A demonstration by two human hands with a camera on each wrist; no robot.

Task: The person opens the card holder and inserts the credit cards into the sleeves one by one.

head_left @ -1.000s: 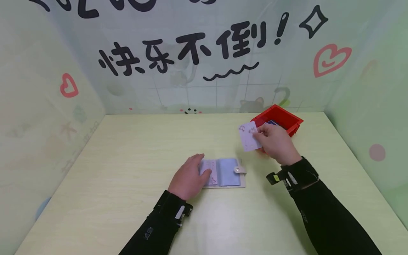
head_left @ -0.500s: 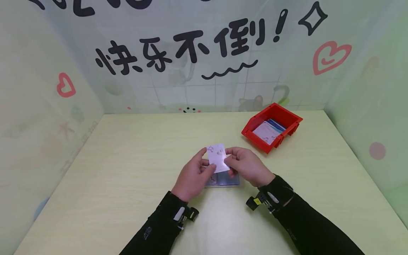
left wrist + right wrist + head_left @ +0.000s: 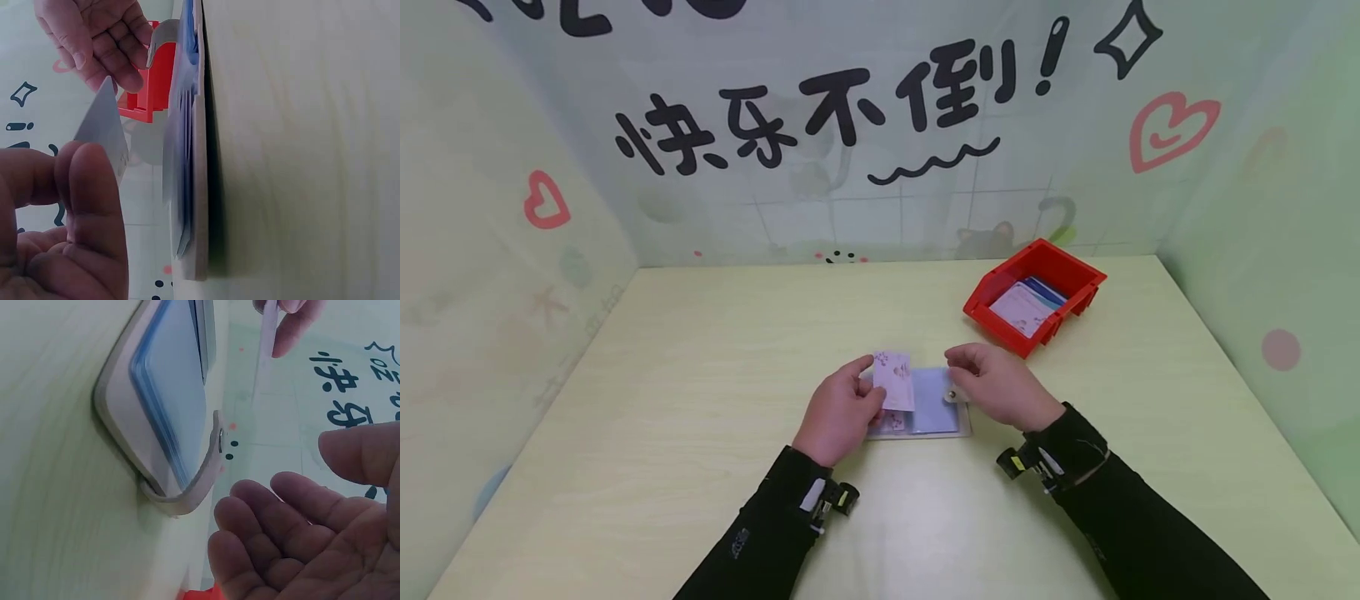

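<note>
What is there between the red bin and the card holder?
In the head view, the right grip is between the red bin and the card holder.

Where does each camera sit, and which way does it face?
Head: on the head, facing forward and down at the card holder and red bin; both hands and sleeves show.
Left wrist: on that wrist, looking low across the tabletop; the left hand pinches a card, the right hand beyond.
Right wrist: on that wrist, facing the holder and its strap; right palm, left fingertips show.
Both wrist views share holder, card, bin.
</note>
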